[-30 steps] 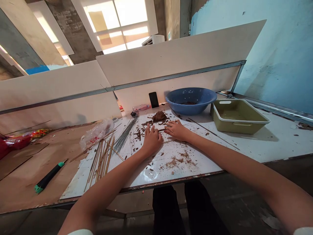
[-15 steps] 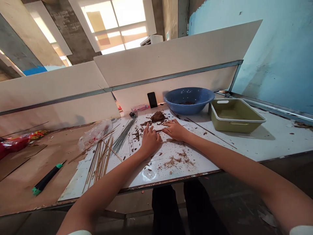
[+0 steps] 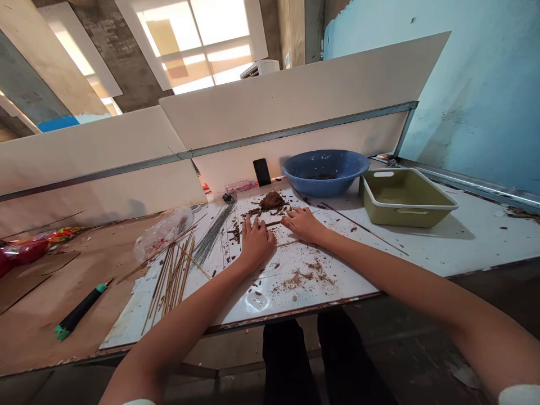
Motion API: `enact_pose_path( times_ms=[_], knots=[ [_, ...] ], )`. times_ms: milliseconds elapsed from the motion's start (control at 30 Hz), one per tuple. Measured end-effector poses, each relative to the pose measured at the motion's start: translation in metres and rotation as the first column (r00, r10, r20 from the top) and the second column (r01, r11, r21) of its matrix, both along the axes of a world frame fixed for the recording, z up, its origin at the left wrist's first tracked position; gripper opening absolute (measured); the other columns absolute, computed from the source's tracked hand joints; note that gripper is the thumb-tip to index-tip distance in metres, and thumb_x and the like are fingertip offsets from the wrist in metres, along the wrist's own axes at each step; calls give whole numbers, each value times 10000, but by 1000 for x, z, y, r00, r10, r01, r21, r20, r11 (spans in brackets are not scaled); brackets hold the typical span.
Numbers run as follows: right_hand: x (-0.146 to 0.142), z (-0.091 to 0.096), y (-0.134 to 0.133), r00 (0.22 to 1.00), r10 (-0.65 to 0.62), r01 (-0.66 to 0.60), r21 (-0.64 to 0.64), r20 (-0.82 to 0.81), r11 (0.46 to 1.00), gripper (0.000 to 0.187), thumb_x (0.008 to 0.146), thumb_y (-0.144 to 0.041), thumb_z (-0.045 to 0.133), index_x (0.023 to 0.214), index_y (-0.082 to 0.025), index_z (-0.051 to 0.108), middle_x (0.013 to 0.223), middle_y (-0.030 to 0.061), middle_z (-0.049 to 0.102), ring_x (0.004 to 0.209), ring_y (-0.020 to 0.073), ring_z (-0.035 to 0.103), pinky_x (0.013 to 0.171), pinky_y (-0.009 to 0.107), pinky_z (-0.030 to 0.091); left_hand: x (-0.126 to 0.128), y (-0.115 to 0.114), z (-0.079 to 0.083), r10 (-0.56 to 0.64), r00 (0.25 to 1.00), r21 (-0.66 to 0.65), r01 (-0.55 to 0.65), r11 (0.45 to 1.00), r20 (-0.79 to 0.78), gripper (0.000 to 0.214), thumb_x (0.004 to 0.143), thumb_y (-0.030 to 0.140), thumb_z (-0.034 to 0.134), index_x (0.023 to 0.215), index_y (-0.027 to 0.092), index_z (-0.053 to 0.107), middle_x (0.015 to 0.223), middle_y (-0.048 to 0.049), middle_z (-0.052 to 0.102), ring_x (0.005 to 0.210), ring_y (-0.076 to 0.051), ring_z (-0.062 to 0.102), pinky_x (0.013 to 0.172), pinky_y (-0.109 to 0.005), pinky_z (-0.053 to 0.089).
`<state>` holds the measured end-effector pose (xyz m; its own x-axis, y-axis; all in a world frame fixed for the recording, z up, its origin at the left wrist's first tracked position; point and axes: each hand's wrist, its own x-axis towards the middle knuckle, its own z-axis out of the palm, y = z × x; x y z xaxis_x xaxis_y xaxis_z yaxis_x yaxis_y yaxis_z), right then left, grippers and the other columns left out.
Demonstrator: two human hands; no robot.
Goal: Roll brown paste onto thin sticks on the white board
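Observation:
My left hand [image 3: 256, 243] and my right hand [image 3: 302, 224] lie palm down on a white board [image 3: 337, 275], fingers pointing towards each other. A thin brown stick [image 3: 274, 223] runs from under the left fingers towards the right fingertips. Just beyond the hands sits a lump of brown paste [image 3: 272, 200], ringed with crumbs. To the left lie a bundle of thin grey sticks [image 3: 213, 233] and a loose pile of bamboo sticks [image 3: 172, 275].
Behind the board stand a blue bowl [image 3: 324, 173], an olive plastic tray [image 3: 405, 197] and a black phone [image 3: 262, 171]. A plastic bag [image 3: 163, 233] and a black-and-green tool [image 3: 80, 311] lie to the left. White panels rise behind the table.
My left hand has shifted slightly left across the board. My right hand stays nearly in place, and the whole view has drifted a little.

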<state>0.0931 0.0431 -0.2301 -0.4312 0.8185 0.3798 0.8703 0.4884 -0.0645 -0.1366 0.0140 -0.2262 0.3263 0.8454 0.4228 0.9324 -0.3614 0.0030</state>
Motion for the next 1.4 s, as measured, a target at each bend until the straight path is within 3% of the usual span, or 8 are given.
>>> enact_pose_path(
  times_ms=[133, 300, 533, 700, 833, 1033, 1200, 1400],
  knots=[
    [1, 3, 0, 996, 77, -76, 30, -45, 997, 548, 1232, -415, 394, 1074, -263, 897, 1461, 115, 811, 1491, 349, 614, 1233, 567, 397, 1, -2, -1, -20, 1000, 5, 20, 1000, -18, 516, 1086, 340, 481, 1430, 86, 769, 1693, -225, 613, 1772, -407, 256, 1447, -633, 230],
    [3, 4, -1, 999, 35, -35, 10, -17, 999, 511, 1221, -450, 399, 1313, -234, 852, 1520, 173, 764, 1490, 375, 603, 1176, 550, 443, -3, -1, -5, 50, 998, -69, -48, 996, 30, 595, 1087, 380, 482, 1593, 128, 666, 1708, -209, 604, 1751, -434, 305, 1414, -681, 280],
    [4, 3, 1, 993, 101, -98, 50, -67, 994, 545, 1239, -417, 384, 1157, -265, 901, 1431, 115, 826, 1483, 325, 622, 1225, 533, 407, -5, -2, 4, -35, 999, 23, 36, 999, -24, 446, 1066, 309, 507, 1341, 158, 824, 1706, -171, 612, 1760, -405, 296, 1434, -653, 275],
    [3, 2, -1, 1000, 0, 0, 12, 13, 1000, 503, 1219, -466, 421, 1340, -229, 847, 1541, 184, 752, 1481, 397, 610, 1166, 583, 450, -6, -2, 6, 37, 999, -36, -37, 999, -4, 544, 1077, 341, 494, 1487, 80, 738, 1705, -233, 596, 1744, -426, 327, 1410, -644, 338],
    [3, 7, -1, 997, 71, -71, 28, -2, 997, 569, 1232, -423, 358, 1141, -247, 892, 1495, 140, 787, 1512, 367, 584, 1226, 589, 395, -7, -2, 6, -21, 1000, -4, 21, 1000, -17, 449, 1060, 309, 513, 1322, 112, 819, 1715, -216, 591, 1761, -401, 292, 1435, -624, 298],
    [4, 6, -1, 999, -3, 4, -13, 33, 1000, 485, 1218, -467, 430, 1333, -241, 844, 1547, 182, 741, 1511, 393, 578, 1177, 576, 438, -7, -2, 2, 60, 998, -27, -60, 998, -4, 543, 1066, 349, 517, 1492, 77, 715, 1774, -223, 520, 1769, -444, 248, 1416, -653, 304],
    [6, 8, 0, 995, 91, -90, 10, -49, 996, 563, 1240, -419, 379, 1138, -244, 904, 1472, 129, 802, 1525, 356, 580, 1261, 578, 349, -5, -9, 5, 36, 996, 6, -35, 999, -77, 495, 1082, 347, 508, 1381, 72, 791, 1770, -220, 527, 1778, -446, 215, 1430, -639, 270],
    [6, 4, -1, 999, 54, -54, -21, 3, 998, 521, 1219, -495, 425, 1312, -209, 850, 1559, 195, 736, 1517, 414, 568, 1188, 593, 406, -3, -10, 4, 182, 982, -138, -187, 973, -46, 691, 1112, 452, 502, 1681, 68, 585, 1838, -243, 402, 1774, -503, 164, 1418, -707, 224]
  ],
)
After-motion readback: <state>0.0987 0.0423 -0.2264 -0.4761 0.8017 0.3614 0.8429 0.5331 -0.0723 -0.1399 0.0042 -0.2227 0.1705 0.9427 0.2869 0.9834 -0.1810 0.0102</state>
